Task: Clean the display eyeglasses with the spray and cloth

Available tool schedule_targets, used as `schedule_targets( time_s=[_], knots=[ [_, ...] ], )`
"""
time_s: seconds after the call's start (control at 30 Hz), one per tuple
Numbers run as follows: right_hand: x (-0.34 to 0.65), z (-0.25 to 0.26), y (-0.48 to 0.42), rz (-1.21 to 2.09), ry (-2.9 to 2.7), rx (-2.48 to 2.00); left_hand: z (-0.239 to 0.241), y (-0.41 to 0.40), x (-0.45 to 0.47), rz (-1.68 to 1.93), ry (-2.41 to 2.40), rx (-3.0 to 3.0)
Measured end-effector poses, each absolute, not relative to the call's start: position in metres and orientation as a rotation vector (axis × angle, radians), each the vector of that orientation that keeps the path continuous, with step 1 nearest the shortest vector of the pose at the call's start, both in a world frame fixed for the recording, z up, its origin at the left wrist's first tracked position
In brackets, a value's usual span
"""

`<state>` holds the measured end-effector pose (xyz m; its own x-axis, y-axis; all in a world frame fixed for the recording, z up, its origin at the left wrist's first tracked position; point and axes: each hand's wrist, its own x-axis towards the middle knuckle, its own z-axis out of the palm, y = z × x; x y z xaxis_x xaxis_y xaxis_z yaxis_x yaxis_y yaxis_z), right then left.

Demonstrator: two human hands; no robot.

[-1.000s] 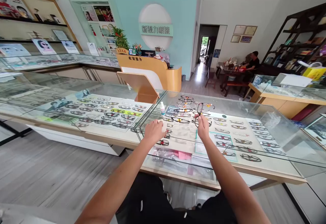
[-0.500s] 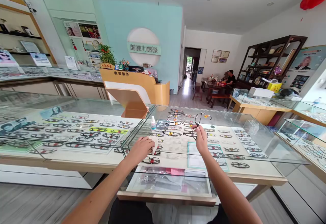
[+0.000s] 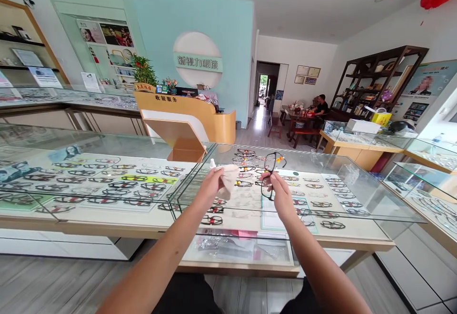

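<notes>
A pair of black-framed eyeglasses point(image 3: 268, 193) is pinched in my right hand point(image 3: 280, 191), raised above the glass display case point(image 3: 246, 216) with its lenses one over the other. My left hand point(image 3: 210, 186) grips a pale cleaning cloth point(image 3: 228, 181), which hangs a short way to the left of the eyeglasses, apart from them. Behind my left hand, only the white top of a small bottle point(image 3: 213, 163) shows. Rows of other eyeglasses point(image 3: 333, 225) lie inside the case under both hands.
An open drawer point(image 3: 239, 270) with papers and plastic bags sits at the near side of the case. Another glass case point(image 3: 89, 199) adjoins on the left. A wooden cashier counter point(image 3: 224, 128) stands beyond, and a person point(image 3: 322, 108) sits at a far table.
My left hand has lifted off the glass top with the cloth and come closer to the eyeglasses. My right hand has drawn the eyeglasses slightly left and turned them.
</notes>
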<state>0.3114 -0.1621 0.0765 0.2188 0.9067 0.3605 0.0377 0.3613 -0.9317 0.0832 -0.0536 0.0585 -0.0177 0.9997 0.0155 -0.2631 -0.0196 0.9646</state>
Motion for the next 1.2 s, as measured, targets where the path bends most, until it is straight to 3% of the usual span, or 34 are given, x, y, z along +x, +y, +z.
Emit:
schedule_targets(
  time_s=[0.4,0.93,1.2],
  knots=[
    [0.288,0.074,-0.163,0.931,-1.210,-1.004,0.095,-0.097,0.150,1.229,0.537,1.022],
    [0.282,0.068,-0.167,0.941,-1.270,-0.975,0.082,-0.092,0.158,1.285,0.685,1.096],
    [0.288,0.071,-0.173,0.922,-1.358,-0.950,0.092,-0.102,0.146,0.956,0.495,1.154]
  ],
)
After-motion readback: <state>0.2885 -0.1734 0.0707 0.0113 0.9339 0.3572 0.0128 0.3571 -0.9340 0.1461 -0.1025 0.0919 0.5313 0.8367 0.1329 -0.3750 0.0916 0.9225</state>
